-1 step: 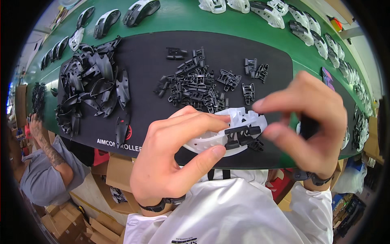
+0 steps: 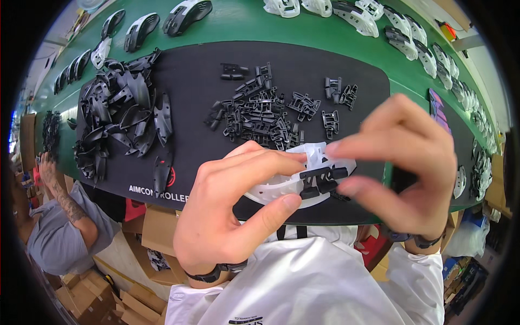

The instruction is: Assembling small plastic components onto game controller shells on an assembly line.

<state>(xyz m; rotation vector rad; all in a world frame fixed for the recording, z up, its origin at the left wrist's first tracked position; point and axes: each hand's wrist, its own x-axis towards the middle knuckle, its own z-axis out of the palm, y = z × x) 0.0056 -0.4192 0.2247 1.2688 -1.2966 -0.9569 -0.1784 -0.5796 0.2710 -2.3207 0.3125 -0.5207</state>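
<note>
Centre frame, above the black mat [image 2: 303, 65]: left hand [image 2: 227, 211] clamps the white shell [image 2: 281, 187], right hand [image 2: 401, 162] pinches a black clip [image 2: 322, 176] onto it — apparently mid-fitting, wanting firm, square pressure.

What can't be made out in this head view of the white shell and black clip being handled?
- White shell: left part hidden under left hand.
- Black clip: how it seats on the shell is covered by right hand fingers.
- Small black clips on black mat: too small to tell apart.
- Person at left: cut by the rim.
</note>
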